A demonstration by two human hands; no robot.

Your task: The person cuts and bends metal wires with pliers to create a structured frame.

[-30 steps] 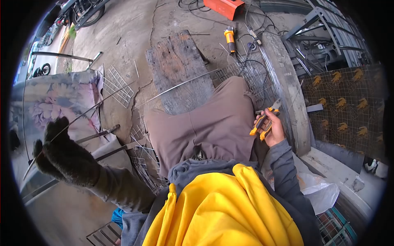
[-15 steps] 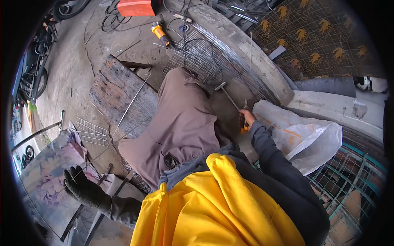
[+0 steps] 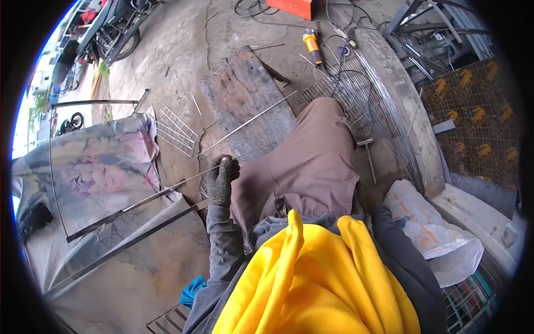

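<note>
My left hand [image 3: 222,181], in a dark grey knit glove, is closed around a thin metal rod [image 3: 256,152] beside my left knee. The rod runs across toward a weathered wooden plank [image 3: 245,94]. Another light metal rod [image 3: 250,121] slants over the plank. My right hand is out of sight; only its dark sleeve [image 3: 384,222] shows at my right side. Just beyond that sleeve is a hammer [image 3: 369,158] with a metal head and shaft, its grip end not visible. A white plastic sack [image 3: 428,228] lies to the right.
A yellow angle grinder [image 3: 312,47] and cables lie ahead near an orange box [image 3: 292,6]. Bundled metal rods [image 3: 384,100] run along a concrete ledge [image 3: 411,111]. On the left are a flowered sheet [image 3: 100,172], a dark metal frame [image 3: 122,210] and a wire grid [image 3: 177,131].
My view has turned left. My left hand went from open, out at the side, to closed around a rod near my knee. My right hand, earlier on the hammer, is hidden now.
</note>
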